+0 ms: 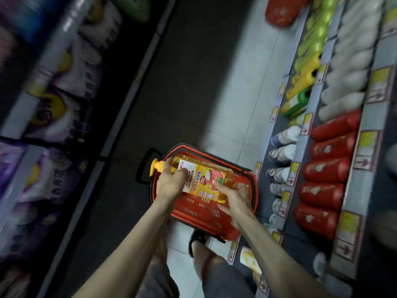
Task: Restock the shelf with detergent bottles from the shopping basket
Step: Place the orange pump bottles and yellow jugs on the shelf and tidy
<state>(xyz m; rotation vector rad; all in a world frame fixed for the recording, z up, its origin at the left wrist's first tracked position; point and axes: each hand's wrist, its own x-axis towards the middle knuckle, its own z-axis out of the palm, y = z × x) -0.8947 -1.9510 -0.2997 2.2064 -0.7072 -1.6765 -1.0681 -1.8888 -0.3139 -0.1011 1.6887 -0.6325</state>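
Lift detergent bottle level, clear of basket, with left hand fingers curled at neck, right hand clasping base.

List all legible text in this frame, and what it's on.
"去农残" (best reading): blue band on the label of the transparent yellow plastic pump bottle, held over the red plastic shopping basket.
Rest of that label: too small to read.
Yellow shelf price tags: red arrows only, print blurred.
Purple and white bags: characters blurred.
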